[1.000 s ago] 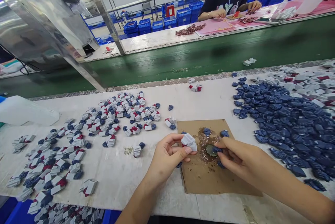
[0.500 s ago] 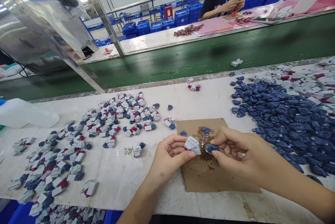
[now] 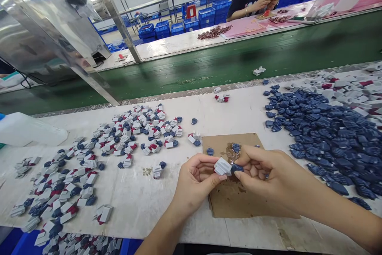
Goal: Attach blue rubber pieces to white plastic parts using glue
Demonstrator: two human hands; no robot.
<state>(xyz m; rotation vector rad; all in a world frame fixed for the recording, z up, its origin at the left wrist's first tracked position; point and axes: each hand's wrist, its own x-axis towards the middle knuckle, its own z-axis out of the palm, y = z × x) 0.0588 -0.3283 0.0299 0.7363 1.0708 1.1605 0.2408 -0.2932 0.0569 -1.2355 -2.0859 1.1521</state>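
Over a brown cardboard sheet [image 3: 238, 205], my left hand [image 3: 195, 177] pinches a small grey plastic part [image 3: 223, 166] with a bit of dark red at its left end. My right hand [image 3: 262, 167] grips a dark blue plastic piece [image 3: 236, 168] between thumb and fingertips. The blue piece meets the right end of the grey part; whether it is seated there I cannot tell. A wet brown stain [image 3: 231, 151] marks the cardboard under the hands. Loose blue pieces lie on the cardboard, one [image 3: 210, 151] near its left edge and one [image 3: 235, 147] on the stain.
A big heap of blue pieces [image 3: 322, 127] lies right, with grey parts [image 3: 352, 92] behind it. Joined grey, red and blue parts [image 3: 137, 127] spread across the left. A white bottle [image 3: 32, 129] lies far left. Beyond the green conveyor belt [image 3: 185, 70], a person [image 3: 253, 0] works.
My right hand has moved left, bringing the blue piece from beside the grey part to contact with it. The grey pieces on the conveyor belt have shifted left.
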